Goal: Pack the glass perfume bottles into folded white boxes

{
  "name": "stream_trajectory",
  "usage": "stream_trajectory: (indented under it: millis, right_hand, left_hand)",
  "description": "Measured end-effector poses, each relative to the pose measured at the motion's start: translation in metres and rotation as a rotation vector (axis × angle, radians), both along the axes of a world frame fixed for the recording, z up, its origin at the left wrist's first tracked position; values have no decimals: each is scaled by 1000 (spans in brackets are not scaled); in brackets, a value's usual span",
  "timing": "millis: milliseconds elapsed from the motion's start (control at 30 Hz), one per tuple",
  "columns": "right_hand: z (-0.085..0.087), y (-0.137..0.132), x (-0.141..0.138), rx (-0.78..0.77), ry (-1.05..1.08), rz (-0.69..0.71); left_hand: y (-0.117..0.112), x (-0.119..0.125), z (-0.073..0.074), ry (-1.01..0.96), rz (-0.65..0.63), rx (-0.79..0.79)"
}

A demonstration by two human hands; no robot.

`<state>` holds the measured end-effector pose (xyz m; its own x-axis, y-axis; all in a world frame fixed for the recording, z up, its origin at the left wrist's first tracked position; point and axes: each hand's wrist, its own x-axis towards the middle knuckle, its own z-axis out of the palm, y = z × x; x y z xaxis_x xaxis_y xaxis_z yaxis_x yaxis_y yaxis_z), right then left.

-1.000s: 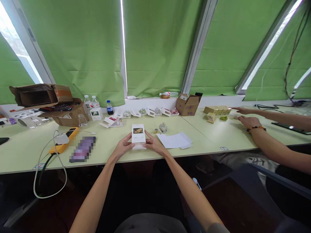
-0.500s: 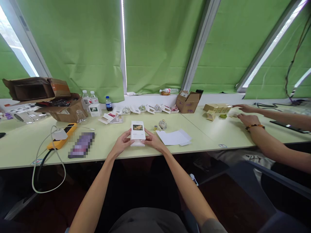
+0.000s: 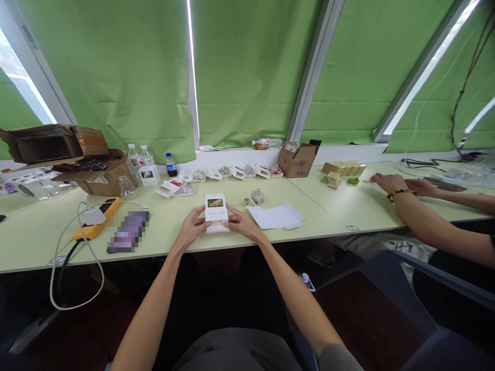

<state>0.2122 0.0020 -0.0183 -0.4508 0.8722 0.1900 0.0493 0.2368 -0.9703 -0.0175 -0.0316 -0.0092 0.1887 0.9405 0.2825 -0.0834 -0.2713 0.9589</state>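
My left hand [image 3: 191, 226] and my right hand [image 3: 242, 222] grip the two long sides of a small white box [image 3: 215, 212], which has a photo on its front and stands near the table's front edge. A folded white sleeve or flap [image 3: 217, 227] shows under its lower end. To the right lie a round glass perfume bottle [image 3: 257, 196], a small gold vial [image 3: 246, 201] and loose white paper sheets [image 3: 274, 217]. Neither hand touches these.
Further right, a co-worker's two hands [image 3: 402, 184] rest on the table near small tan boxes [image 3: 342, 168]. Left of me are a yellow power strip [image 3: 95, 219] and a pixelated phone [image 3: 128, 232]. Cardboard boxes [image 3: 104, 178], bottles and small white packaging line the back.
My hands still hold the white box, and the view has shifted slightly. The co-worker's hands have moved right, away from the small tan boxes.
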Motion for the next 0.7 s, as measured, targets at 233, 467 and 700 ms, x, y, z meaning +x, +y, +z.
stream_trajectory:
  millis: [233,467,700]
  right_hand:
    - [4,-4,-2,36,15,-16]
    - [12,-12,-3,102,37,-11]
    - [7,-8,-3,109,2,-20]
  left_hand:
    - [-2,1,2,46,8,-16]
    - [-2,1,2,55,41,0]
    - [0,0,-1,71,43,33]
